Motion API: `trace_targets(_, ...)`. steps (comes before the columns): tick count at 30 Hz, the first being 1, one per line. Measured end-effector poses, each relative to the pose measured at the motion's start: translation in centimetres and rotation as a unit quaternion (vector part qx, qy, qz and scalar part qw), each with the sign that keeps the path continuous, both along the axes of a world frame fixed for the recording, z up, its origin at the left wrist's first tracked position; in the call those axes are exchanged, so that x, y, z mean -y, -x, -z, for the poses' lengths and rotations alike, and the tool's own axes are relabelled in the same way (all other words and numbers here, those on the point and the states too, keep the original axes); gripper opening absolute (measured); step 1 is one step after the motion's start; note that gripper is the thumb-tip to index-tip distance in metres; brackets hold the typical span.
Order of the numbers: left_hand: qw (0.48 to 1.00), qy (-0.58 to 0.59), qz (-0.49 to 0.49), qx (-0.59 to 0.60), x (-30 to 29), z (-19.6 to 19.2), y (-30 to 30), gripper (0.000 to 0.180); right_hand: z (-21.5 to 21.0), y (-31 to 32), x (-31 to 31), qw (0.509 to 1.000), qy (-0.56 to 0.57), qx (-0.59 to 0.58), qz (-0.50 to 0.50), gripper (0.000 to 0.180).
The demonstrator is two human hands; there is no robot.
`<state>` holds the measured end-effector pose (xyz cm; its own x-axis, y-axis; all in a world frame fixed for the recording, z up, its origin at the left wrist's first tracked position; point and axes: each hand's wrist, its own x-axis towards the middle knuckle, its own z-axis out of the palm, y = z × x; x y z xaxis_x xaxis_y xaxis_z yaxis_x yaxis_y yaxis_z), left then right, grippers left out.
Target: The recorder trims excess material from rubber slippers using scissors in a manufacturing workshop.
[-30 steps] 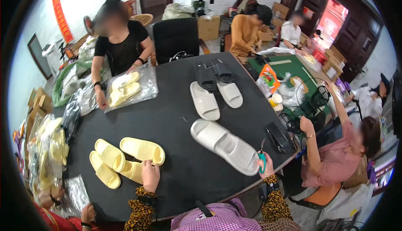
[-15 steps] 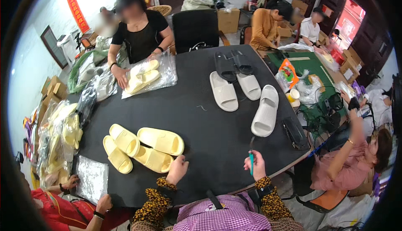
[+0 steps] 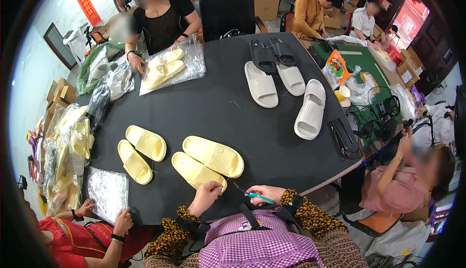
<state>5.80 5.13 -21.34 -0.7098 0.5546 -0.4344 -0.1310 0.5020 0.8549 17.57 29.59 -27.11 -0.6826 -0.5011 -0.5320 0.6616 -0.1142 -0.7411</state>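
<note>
My left hand [image 3: 206, 198] is closed at the near end of a yellow slipper [image 3: 193, 169], fingertips pinched at its edge; whatever they hold is too small to make out. Just to the right, my right hand [image 3: 270, 193] grips small teal-handled scissors [image 3: 257, 197], their dark tip pointing left toward that slipper. Another yellow slipper [image 3: 213, 155] lies against the first, farther from me. Two more yellow slippers, one farther [image 3: 145, 142] and one nearer [image 3: 134, 162], rest to the left.
White slippers [image 3: 310, 110] and black slippers [image 3: 262, 57] lie at the far right of the black table [image 3: 194, 110], near a black case [image 3: 342, 138]. Across, a person handles bagged yellow slippers [image 3: 165, 69]. At left, another holds a clear bag [image 3: 108, 195] beside piled bagged slippers [image 3: 68, 151].
The right-hand yellow pair has shifted right, away from the other pair, and turned. My right hand has brought the scissors left, close to my left hand, which now touches the slipper's edge.
</note>
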Motion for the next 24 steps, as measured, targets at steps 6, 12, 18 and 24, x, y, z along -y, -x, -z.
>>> trace_targets(6, 0.999, -0.012, -0.029, 0.039, 0.3, 0.5, -0.7, 0.019, -0.7, 2.0, 1.7, 0.999, -0.026, -0.020, -0.023, 0.049)
trace_targets(12, 0.999, -0.006, -0.022, 0.030, 0.5, 1.1, -0.7, 0.018, -1.1, 2.8, 3.1, 0.999, -0.012, -0.031, 0.027, 0.045)
trace_targets(18, 0.999, 0.022, 0.002, 0.025, 0.9, 0.6, -0.8, 0.016, -3.6, 2.8, 2.7, 0.992, -0.114, -0.019, 0.044, 0.036)
trace_targets(24, 0.939, -0.076, 0.298, 0.157, 1.5, -3.1, -1.4, 0.015, -2.6, 2.0, 1.4, 0.984, -0.142, -0.016, 0.107, 0.036)
